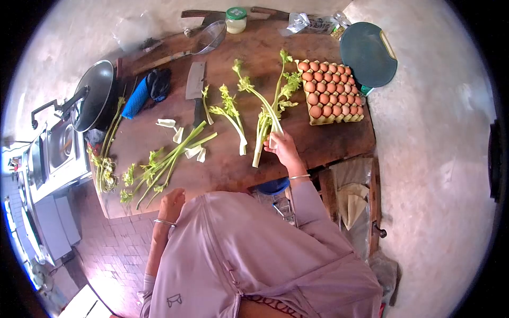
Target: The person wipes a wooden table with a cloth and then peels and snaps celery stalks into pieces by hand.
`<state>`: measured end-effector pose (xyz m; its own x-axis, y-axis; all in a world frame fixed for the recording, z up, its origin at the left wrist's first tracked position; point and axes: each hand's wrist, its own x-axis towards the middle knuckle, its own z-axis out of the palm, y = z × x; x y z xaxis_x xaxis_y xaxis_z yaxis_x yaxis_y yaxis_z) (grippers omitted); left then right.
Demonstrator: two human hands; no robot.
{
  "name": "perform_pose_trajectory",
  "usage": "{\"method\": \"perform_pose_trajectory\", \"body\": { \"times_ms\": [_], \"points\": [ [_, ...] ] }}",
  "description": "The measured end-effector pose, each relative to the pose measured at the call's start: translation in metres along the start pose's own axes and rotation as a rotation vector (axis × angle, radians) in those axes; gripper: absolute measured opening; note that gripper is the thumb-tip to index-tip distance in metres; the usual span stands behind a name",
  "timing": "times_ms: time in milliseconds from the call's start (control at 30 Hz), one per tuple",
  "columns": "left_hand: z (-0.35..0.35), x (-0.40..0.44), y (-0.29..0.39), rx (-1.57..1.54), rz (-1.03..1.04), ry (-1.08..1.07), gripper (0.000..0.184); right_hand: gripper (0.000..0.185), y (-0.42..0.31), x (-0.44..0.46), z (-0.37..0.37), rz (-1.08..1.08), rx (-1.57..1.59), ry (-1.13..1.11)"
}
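Observation:
My right hand (282,149) is closed around the lower end of a pale green celery stalk (269,106), whose leafy top points away across the wooden table. Other celery stems lie beside and under it. My left hand (172,204) is low at the table's front edge, next to my clothing; its fingers are mostly turned from view. Left of the held stalk lies a smaller leafy celery piece (230,114), then a thin one (207,103). A bunch of celery stalks (172,159) is nearest my left hand, with white-green trimmed pieces (196,152) beside it.
A cleaver (195,82) lies mid-table, its handle towards me. An egg tray (336,121) full of brown eggs stands right, near a dark round board (368,55). A wok (95,95), blue netting (135,100), a strainer (210,38) and a green-lidded jar (236,22) surround the work area.

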<state>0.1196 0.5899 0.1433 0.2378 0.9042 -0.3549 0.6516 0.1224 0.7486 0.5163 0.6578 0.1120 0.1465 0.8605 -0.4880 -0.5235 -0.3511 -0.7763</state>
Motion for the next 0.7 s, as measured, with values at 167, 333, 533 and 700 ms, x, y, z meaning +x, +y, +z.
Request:
{"method": "perform_pose_trajectory", "body": {
  "times_ms": [167, 333, 533, 700],
  "points": [
    [0.003, 0.009, 0.010, 0.014, 0.036, -0.036, 0.024, 0.015, -0.002, -0.014, 0.004, -0.052, 0.078, -0.063],
    [0.003, 0.018, 0.010, 0.035, 0.145, -0.056, 0.026, 0.022, 0.020, -0.018, 0.035, -0.003, -0.129, 0.188],
    [-0.009, 0.011, 0.027, 0.005, 0.066, -0.063, 0.024, 0.040, -0.014, -0.022, 0.019, -0.792, -1.292, 0.358],
    [-0.003, 0.000, 0.022, 0.027, -0.012, -0.065, 0.024, 0.055, -0.058, -0.033, 0.035, -0.916, -1.426, 0.291]
  ]
}}
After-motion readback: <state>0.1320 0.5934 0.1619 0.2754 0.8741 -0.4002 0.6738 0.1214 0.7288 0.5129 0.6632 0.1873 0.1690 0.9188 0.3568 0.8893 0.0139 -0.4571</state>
